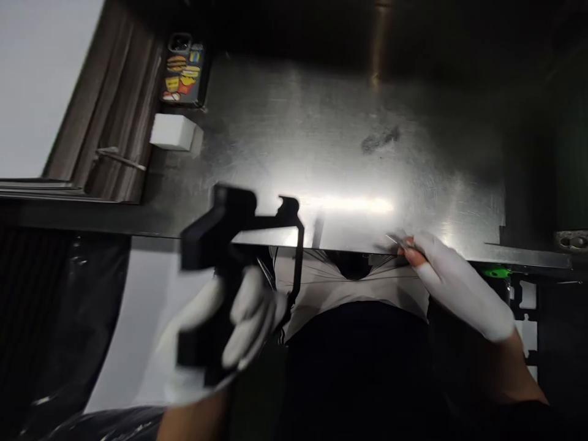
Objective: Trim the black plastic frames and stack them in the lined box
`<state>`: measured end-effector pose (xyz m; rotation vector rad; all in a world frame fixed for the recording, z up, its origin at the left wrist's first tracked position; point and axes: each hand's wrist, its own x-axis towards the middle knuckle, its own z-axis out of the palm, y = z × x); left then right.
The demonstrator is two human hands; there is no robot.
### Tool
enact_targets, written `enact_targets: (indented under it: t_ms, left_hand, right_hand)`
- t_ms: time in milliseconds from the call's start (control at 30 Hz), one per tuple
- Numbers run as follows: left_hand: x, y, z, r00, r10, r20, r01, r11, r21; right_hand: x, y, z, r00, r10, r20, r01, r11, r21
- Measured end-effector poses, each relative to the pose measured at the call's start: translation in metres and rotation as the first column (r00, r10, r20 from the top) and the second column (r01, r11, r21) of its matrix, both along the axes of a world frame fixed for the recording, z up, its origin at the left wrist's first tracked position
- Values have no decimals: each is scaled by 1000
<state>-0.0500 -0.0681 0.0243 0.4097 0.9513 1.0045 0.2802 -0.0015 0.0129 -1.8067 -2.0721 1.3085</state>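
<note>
The left hand (215, 334) is wrapping its fingers closed around a black tool (225, 245); the right hand (454, 285) is pinching a small metal piece (399, 241) at the bench (349, 153) edge.

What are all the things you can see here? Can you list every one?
metal table: one, shiny silver, filling the middle.
phone: one, dark case with burger and fries pictures, table's far left corner.
small block: one, white, just below the phone.
black tool: one, black, blurred, at the table's near edge.
thin metal piece: one, silver, at the near edge.
green part: one, under the table edge, right.
left hand: white glove, gripping the black tool.
right hand: white glove, fingers pinching the thin metal piece.
</note>
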Motion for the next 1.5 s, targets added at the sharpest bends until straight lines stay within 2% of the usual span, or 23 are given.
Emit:
enact_targets:
  t_ms: [67, 167, 233, 300, 400, 567, 700, 833, 933, 1067, 1133, 1167, 1200, 1233, 1267, 1300, 1333, 1367, 1400, 1433, 1467, 1500]
  left_hand:
    - [14, 46, -4, 1000, -31, -6, 31, 998, 59]
    - [32, 92, -13, 990, -138, -7, 138, 985, 104]
    - [38, 104, -15, 984, -180, -8, 180, 980, 88]
    - [40, 105, -14, 979, -201, -23, 202, 977, 67]
    - [40, 101, -11, 975, -217, -35, 219, 975, 46]
    - [44, 100, -8, 976, -208, -72, 208, 978, 3]
    - [49, 98, -5, 971, -199, -136, 200, 980, -2]
    - [53, 97, -5, 959, -207, -193, 210, 978, -5]
    - [53, 98, -6, 964, -201, -175, 201, 979, -22]
    - [45, 97, -6, 987, -131, -90, 134, 991, 19]
    - [41, 92, -8, 1000, -11, -19, 12, 999, 42]
    - [39, 88, -10, 998, 65, 19, -66, 996, 60]
    - [38, 82, -12, 989, 140, 52, -144, 985, 92]
    - [38, 76, -16, 975, 213, 66, -220, 966, 138]
    - [38, 70, -20, 959, 277, 54, -282, 940, 192]
    - [37, 63, -26, 943, 332, 15, -326, 914, 243]
    - [37, 56, -32, 932, 361, -37, -337, 900, 275]
    - [35, 50, -39, 930, 362, -68, -328, 899, 290]
    - [33, 46, -46, 945, 324, -34, -298, 903, 310]
    - [30, 42, -53, 967, 242, 79, -254, 905, 341]
    - [28, 41, -59, 963, 108, 248, -199, 906, 375]
    - [26, 41, -65, 904, -49, 425, -130, 915, 382]
  right_hand:
    - [-28, 29, -5, 994, 9, 110, -23, 992, 123]
    - [-67, 51, -18, 938, 189, 290, -263, 934, 242]
    - [-85, 49, -23, 861, 323, 393, -445, 853, 274]
    - [-95, 40, -25, 801, 404, 441, -546, 795, 265]
    - [-99, 29, -23, 774, 423, 471, -573, 784, 238]
    - [-94, 37, -23, 797, 357, 487, -518, 819, 247]
    - [-91, 45, -22, 807, 350, 477, -507, 824, 253]
    - [-85, 53, -17, 823, 234, 517, -390, 895, 215]
    - [-78, 61, -16, 843, 167, 511, -295, 938, 180]
    - [-72, 66, -17, 865, 87, 494, -237, 939, 249]
    - [-72, 65, -17, 914, 47, 403, -191, 926, 325]
    - [-74, 62, -16, 958, 27, 287, -132, 927, 352]
    - [-76, 59, -16, 994, 15, 108, -51, 937, 345]
    - [-80, 55, -17, 992, 9, -124, 27, 958, 286]
    - [-85, 51, -18, 927, -9, -376, 81, 981, 177]
    - [-90, 46, -19, 796, -43, -604, 81, 996, 36]
    - [-96, 41, -22, 631, -96, -770, 22, 994, -106]
    - [-101, 35, -25, 475, -166, -864, -67, 972, -224]
    - [-104, 29, -29, 359, -235, -903, -155, 939, -306]
    - [-105, 23, -33, 292, -284, -913, -219, 910, -353]
    - [-103, 16, -37, 270, -299, -915, -239, 900, -365]
    - [-97, 9, -41, 293, -286, -912, -193, 917, -349]
